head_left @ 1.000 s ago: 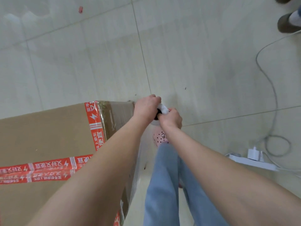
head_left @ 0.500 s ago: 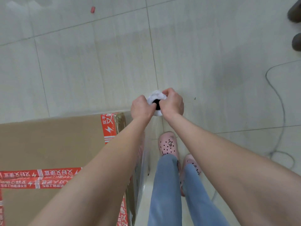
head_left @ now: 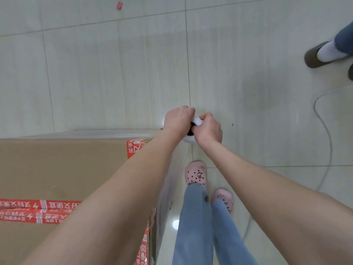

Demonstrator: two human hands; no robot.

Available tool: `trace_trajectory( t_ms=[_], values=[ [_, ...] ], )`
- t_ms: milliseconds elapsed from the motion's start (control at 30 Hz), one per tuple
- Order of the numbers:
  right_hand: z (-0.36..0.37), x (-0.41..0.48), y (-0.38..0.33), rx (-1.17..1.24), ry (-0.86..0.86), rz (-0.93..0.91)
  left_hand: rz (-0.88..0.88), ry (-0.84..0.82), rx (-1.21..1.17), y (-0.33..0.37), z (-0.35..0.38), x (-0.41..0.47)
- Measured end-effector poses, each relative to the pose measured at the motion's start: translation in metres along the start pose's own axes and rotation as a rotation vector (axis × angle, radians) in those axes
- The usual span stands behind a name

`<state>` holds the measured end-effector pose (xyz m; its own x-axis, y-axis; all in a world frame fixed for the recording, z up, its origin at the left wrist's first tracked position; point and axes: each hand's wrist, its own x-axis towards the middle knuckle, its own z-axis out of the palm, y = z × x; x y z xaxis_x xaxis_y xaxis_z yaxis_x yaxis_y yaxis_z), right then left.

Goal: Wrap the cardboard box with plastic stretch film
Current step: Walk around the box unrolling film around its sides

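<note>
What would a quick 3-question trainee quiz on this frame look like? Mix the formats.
1. True or false: the left hand and the right hand both grip the stretch film roll.
2. Where is the roll relative to the cardboard box? A) over the middle of its top B) just beyond its far right corner C) lying on the floor, untouched
3. Fill in: the printed tape on the box is ___ in colour.
Key: 1 true; 2 B; 3 red.
</note>
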<state>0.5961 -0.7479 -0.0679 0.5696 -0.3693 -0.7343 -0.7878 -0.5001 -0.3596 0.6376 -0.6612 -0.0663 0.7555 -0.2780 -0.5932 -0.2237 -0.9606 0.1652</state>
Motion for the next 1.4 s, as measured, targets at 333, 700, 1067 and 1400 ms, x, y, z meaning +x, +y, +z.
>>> trace_trajectory(
  t_ms=[333, 700, 1067, 1400],
  values=[
    [0.009, 0.012, -0.061, 0.004, -0.021, -0.138, -0.398, 0.1, -0.401, -0.053, -0.019, 0.009],
    [0.048, 0.017, -0.1, 0.239, -0.263, 0.065, -0.578, 0.06, -0.511, -0.107, -0.028, 0.011],
    [0.046, 0.035, -0.146, -0.155, -0.261, -0.142, -0.315, 0.086, -0.209, -0.13, -0.055, 0.037],
    [0.056, 0.042, -0.206, -0.25, -0.251, -0.377, -0.864, 0.218, -0.686, -0.162, -0.059, 0.037]
  ],
)
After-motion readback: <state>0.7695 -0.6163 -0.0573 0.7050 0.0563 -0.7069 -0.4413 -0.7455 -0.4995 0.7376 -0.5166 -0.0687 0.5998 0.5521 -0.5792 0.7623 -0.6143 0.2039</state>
